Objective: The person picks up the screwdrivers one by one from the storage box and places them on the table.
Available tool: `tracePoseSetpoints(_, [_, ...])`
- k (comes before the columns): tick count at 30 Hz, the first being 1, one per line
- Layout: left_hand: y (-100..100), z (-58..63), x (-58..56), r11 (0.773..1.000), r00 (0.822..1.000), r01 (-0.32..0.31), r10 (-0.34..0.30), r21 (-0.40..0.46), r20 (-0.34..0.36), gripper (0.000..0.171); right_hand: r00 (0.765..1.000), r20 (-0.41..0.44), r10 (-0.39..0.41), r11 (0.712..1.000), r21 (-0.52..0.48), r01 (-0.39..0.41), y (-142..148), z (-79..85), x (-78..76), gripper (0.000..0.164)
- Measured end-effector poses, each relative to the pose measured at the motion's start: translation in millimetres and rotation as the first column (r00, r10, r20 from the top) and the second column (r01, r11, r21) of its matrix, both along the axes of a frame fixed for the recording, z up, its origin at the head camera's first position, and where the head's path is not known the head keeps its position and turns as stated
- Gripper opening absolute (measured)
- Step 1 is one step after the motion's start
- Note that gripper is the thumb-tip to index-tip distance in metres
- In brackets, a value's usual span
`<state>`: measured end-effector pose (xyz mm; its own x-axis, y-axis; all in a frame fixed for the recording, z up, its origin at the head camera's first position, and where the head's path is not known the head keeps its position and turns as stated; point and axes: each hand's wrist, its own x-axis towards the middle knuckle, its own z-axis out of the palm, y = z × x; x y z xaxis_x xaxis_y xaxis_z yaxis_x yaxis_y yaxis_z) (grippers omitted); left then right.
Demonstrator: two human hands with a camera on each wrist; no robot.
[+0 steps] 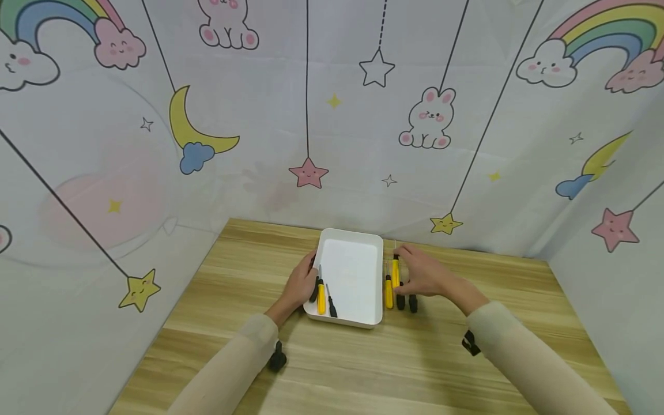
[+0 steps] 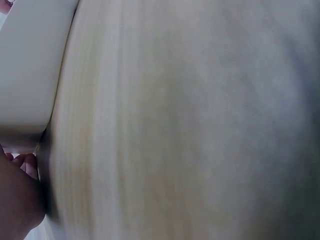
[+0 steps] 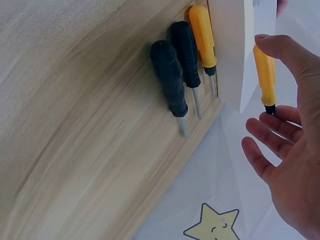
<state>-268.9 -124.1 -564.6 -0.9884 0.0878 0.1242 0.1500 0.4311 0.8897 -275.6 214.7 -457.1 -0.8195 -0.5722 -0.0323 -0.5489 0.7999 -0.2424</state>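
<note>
By the desk's (image 1: 373, 369) back edge, the right hand (image 1: 422, 272) is pinching a screwdriver (image 1: 396, 271), the left hand (image 1: 301, 280) gripping a tray (image 1: 353, 268). Loading, apparently — calling for a lift across.

Head view: light is soft and even, slightly dim | faint shadow on the table (image 1: 342, 369) at lower right of frame, beside the right sleeve (image 1: 529, 351) | left wrist view: strongly blurred, darker toward right edge | right wrist view: cool tone, fairly sharp, pale sheen at upper left, soft shadow along the black screwdrivers (image 3: 169, 75)
</note>
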Motion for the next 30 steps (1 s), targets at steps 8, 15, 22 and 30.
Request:
tracePoseSetpoints(8, [1,0.0,0.1,1.000,1.000,-0.002,0.002,0.001,0.005,0.055,1.000,-0.001,-0.016,1.000,0.010,0.016,12,-2.4,-0.5,0.094])
tracePoseSetpoints(15, [0,-0.4,-0.6,1.000,1.000,-0.002,0.002,0.004,0.013,0.055,0.999,-0.006,-0.039,0.999,0.014,0.039,24,-6.0,1.7,0.093])
tracePoseSetpoints(22, [0,-0.4,0.1,1.000,1.000,0.001,-0.001,0.004,0.013,0.055,0.999,-0.040,-0.023,1.000,0.000,0.023,32,-11.1,4.0,0.091])
tracePoseSetpoints(30, [1,0.8,0.2,1.000,1.000,-0.005,0.005,0.009,0.019,0.056,0.998,-0.051,-0.020,1.000,-0.003,0.020,40,-14.0,5.1,0.089])
